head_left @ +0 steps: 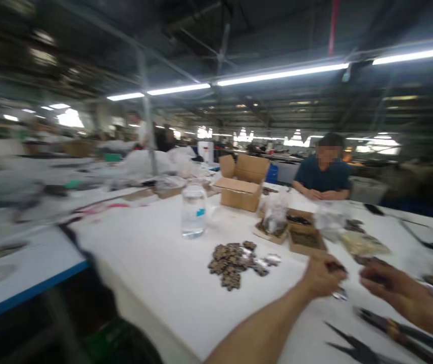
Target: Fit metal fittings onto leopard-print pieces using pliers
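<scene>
On the right part of the white table, my left hand [324, 275] is closed round a small dark piece that I cannot make out. A shiny piece [340, 294] shows just below its fingers. To its right, my right hand [388, 284] has its fingers curved toward the left one, with a gap between the two hands; blur hides what its fingertips hold, if anything. Left of my hands lies a pile of brown patterned pieces [229, 260], with some shiny ones at its right side. Dark pliers [381, 321] and pointed scissors [356, 349] lie below my hands.
Beyond the pile stand a clear water jug [193, 215], an open cardboard box [240, 194] and small trays [305, 237] of parts. A plastic bag [364, 243] lies beyond my hands. Across the table sits a person [322, 174]. Dark pieces lie at the right edge.
</scene>
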Available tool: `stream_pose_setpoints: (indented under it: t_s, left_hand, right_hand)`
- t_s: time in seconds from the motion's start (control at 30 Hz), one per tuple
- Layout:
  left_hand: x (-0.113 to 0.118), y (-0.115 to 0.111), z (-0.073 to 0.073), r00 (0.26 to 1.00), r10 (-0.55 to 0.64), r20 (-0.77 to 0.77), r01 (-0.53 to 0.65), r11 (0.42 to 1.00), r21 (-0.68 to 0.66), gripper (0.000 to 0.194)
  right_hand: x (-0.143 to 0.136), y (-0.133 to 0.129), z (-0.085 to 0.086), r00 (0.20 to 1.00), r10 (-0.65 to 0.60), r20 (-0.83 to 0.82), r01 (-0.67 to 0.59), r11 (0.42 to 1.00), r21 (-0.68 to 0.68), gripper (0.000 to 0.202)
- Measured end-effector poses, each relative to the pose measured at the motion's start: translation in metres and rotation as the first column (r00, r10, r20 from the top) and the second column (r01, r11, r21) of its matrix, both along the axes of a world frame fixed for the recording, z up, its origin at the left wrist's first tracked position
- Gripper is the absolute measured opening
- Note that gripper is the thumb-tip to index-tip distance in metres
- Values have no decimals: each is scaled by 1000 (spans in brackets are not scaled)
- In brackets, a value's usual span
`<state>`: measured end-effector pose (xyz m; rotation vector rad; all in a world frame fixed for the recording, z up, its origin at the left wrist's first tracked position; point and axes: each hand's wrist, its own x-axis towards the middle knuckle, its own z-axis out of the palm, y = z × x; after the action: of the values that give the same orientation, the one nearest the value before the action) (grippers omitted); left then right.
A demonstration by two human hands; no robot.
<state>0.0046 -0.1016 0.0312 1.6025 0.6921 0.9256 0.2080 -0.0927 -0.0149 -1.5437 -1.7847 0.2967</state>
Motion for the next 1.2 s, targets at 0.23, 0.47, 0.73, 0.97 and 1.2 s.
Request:
stream_pose_setpoints:
  t_s: [0.23, 0.47, 0.73, 0.97, 1.2]
  left_hand:
    - [28, 62, -34, 984, 175, -15, -164, 945, 283, 14]
    - [19, 53, -29, 968, 238, -74, -191, 899, 395, 16]
    - [19, 49, -21, 957, 287, -43, -220, 815, 536, 14]
    - [17, 50, -17, 973, 232, 10, -190, 773, 605, 9]
    - [24, 44, -17, 983, 182, 6, -147, 771, 620, 9]
  right_hand:
    - [105, -36, 1, 968, 8, 252, 115, 877, -467, 53]
    - [104, -30, -4, 980, 17, 197, 79, 879, -470, 40]
    - [89, -28, 13, 816, 41, -576, -332, 849, -410, 31]
    - [32, -12, 16, 287, -34, -957, -494, 851, -178, 36]
    - [4, -16, 26, 423, 69, -904, -273, 961, -54, 41]
